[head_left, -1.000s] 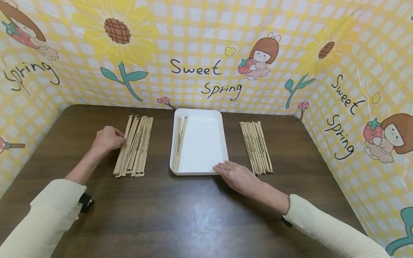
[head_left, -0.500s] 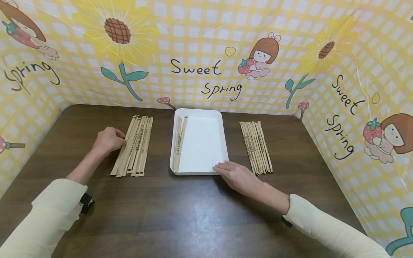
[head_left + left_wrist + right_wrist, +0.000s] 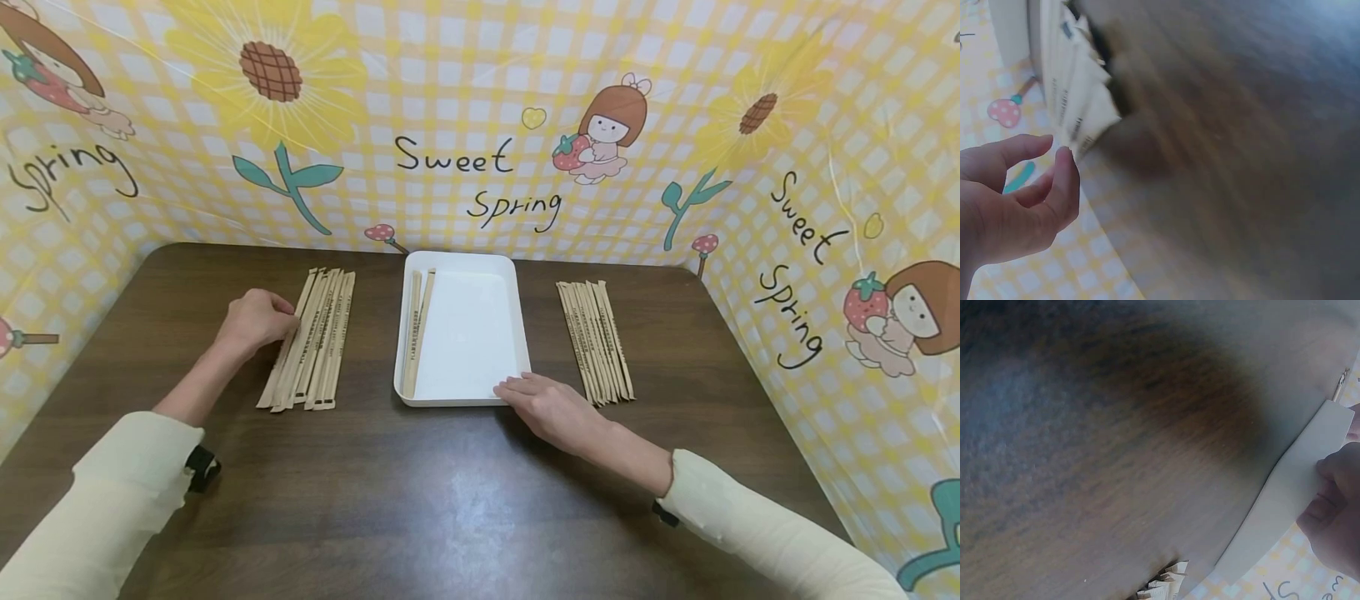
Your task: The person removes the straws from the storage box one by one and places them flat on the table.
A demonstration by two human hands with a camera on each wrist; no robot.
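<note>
Paper-wrapped straws (image 3: 318,342) lie in a loose bundle left of the tray. My left hand (image 3: 258,321) is at their left edge. In the left wrist view, the left thumb and bent fingers (image 3: 1067,181) have a small gap between their tips, close against the straws (image 3: 1075,94); I see no straw pinched there. The white tray (image 3: 472,333) stands in the middle, with a few wrapped straws (image 3: 416,333) along its left side. My right hand (image 3: 555,412) holds the tray's near right corner, fingers over the rim. The right wrist view shows bent fingers (image 3: 1335,472) against its wall.
A second bundle of wrapped straws (image 3: 596,342) lies to the right of the tray, just beyond the right hand. Yellow checked cloth (image 3: 450,108) surrounds the brown table (image 3: 390,500) at the back and sides.
The leftmost straws, at first fanned out, have drawn in at their top and slid left at their bottom. My left hand has edged slightly up and right. Right hand and tray stay put.
</note>
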